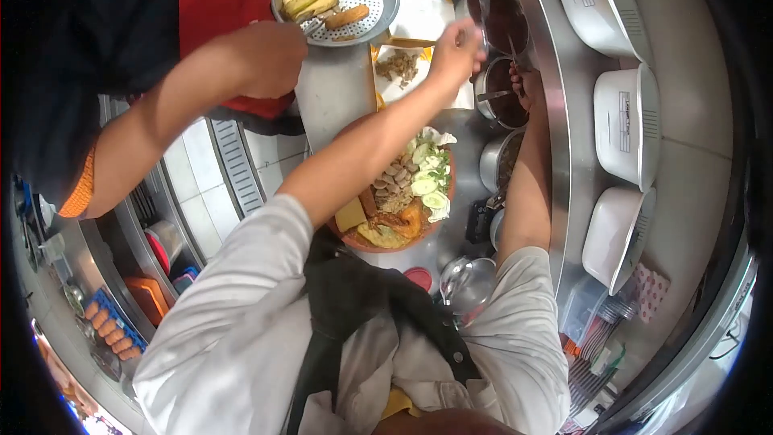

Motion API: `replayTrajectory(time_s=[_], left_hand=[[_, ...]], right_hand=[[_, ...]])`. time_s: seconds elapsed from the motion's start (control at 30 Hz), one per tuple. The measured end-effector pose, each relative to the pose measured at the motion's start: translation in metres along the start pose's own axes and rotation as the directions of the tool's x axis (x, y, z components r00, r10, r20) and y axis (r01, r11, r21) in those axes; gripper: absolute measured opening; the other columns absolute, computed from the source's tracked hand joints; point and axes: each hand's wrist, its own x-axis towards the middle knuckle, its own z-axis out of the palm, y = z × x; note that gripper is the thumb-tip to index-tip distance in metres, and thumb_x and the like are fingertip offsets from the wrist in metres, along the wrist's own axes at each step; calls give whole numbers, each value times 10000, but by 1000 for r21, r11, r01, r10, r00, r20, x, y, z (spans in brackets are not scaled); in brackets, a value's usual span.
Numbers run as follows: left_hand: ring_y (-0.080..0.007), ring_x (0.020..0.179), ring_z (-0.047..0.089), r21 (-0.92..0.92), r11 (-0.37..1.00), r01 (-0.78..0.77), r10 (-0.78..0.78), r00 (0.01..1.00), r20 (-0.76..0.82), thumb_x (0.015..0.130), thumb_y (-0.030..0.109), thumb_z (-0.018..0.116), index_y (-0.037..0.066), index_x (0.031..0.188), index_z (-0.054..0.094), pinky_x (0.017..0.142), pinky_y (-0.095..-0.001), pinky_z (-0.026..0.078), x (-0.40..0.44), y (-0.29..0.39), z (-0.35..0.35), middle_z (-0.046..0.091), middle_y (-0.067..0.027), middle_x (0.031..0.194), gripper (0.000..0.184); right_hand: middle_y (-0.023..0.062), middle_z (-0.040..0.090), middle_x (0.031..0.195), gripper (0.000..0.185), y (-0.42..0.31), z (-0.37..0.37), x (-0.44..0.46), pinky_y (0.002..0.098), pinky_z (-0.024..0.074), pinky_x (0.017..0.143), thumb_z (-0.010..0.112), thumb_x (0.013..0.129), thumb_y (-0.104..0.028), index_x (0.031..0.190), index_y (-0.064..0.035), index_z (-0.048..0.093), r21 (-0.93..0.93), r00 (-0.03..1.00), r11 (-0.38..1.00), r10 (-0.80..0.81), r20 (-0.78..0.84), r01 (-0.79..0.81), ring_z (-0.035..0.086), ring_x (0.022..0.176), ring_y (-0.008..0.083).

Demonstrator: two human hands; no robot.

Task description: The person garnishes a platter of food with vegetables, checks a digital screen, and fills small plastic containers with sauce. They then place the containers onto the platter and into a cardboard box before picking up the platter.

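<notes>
Right hand [525,87] is closed round a utensil [513,55] at the edge of the dark-filled pots [505,90]. Left hand [459,51], blurred, has its fingers partly curled near the upper pot [501,19]; whether it grips anything I cannot tell. Just beside lies an open box [400,84] of chopped food, with a loaded plate [349,242] nearer the body.

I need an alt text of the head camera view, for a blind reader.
The person's left hand and right hand are at metal pots, beyond a round platter of food with cucumber slices; a co-worker's hand is near a round metal tray.
</notes>
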Motion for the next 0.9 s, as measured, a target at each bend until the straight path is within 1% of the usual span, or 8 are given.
replayTrajectory(time_s=[0.13, 0.3, 0.33, 0.4, 0.5, 0.63, 0.8, 0.9], left_hand=[[-173, 737, 631, 11, 995, -102, 102, 974, -202, 963, 278, 585, 76, 1339, 486, 609, -297, 470, 64, 8, 3, 596, -96, 1158, 438], [-169, 697, 592, -249, 960, -127, 34, 937, -347, 970, 334, 496, 86, 1292, 483, 577, -279, 430, 31, 3, 11, 583, -95, 1119, 407], [-170, 719, 597, -277, 954, -116, 12, 936, -351, 973, 322, 496, 84, 1293, 482, 590, -281, 439, 10, 0, 15, 577, -94, 1122, 398], [-171, 764, 605, -339, 936, -95, -35, 933, -357, 980, 298, 494, 82, 1294, 479, 617, -285, 457, -17, -10, 21, 566, -94, 1128, 381], [-174, 809, 611, -140, 977, -160, 94, 916, -390, 995, 250, 486, 77, 1318, 465, 662, -297, 483, -14, -19, 12, 554, -96, 1151, 367], [-170, 801, 630, -9, 981, -194, 180, 925, -336, 997, 231, 509, 71, 1374, 475, 660, -296, 498, 12, -1, 1, 564, -112, 1195, 411], [-185, 760, 640, 73, 986, -150, 162, 967, -196, 993, 228, 520, 55, 1341, 522, 589, -322, 494, 65, -2, 12, 620, -112, 1138, 389], [-329, 966, 686, 368, 918, -150, 226, 959, -173, 932, 306, 566, 44, 1170, 657, 835, -388, 541, 132, -35, 17, 682, -203, 1136, 366]], right_hand=[[35, 615, 818, 145, 0, 19, -20, 170, 292, 402, 564, 985, -132, 1068, -15, 584, -172, 984, 981, -116, -132, 93, 457, 549, 29], [82, 662, 873, 177, 8, -4, 2, 277, 456, 598, 604, 916, -93, 1068, -3, 620, -633, 916, 767, -321, -239, 103, 587, 656, 157], [90, 668, 881, 192, 14, -20, 22, 303, 475, 658, 610, 902, -90, 1071, 0, 626, -775, 886, 619, -423, -191, 128, 609, 684, 189], [107, 680, 898, 222, 51, -76, 84, 356, 512, 776, 621, 874, -85, 1077, 5, 639, -958, 641, -273, -720, 266, 91, 653, 739, 253], [90, 670, 877, 233, 31, -51, 72, 339, 515, 700, 593, 890, -112, 1090, -1, 641, -964, 720, -113, -645, 254, 239, 633, 682, 221], [28, 622, 827, 218, -12, 11, -1, 237, 389, 420, 540, 936, -143, 1104, -47, 639, -565, 972, 825, -129, -199, -6, 489, 510, 80], [-21, 581, 824, 176, -10, 24, -36, 181, 230, 351, 531, 968, -165, 1092, -93, 633, -223, 970, 974, -83, -230, 31, 356, 462, 18], [-24, 582, 829, 168, 5, -5, -28, 181, 234, 353, 542, 979, -186, 1089, -95, 631, -8, 981, 992, -127, -146, 127, 347, 461, 21]])
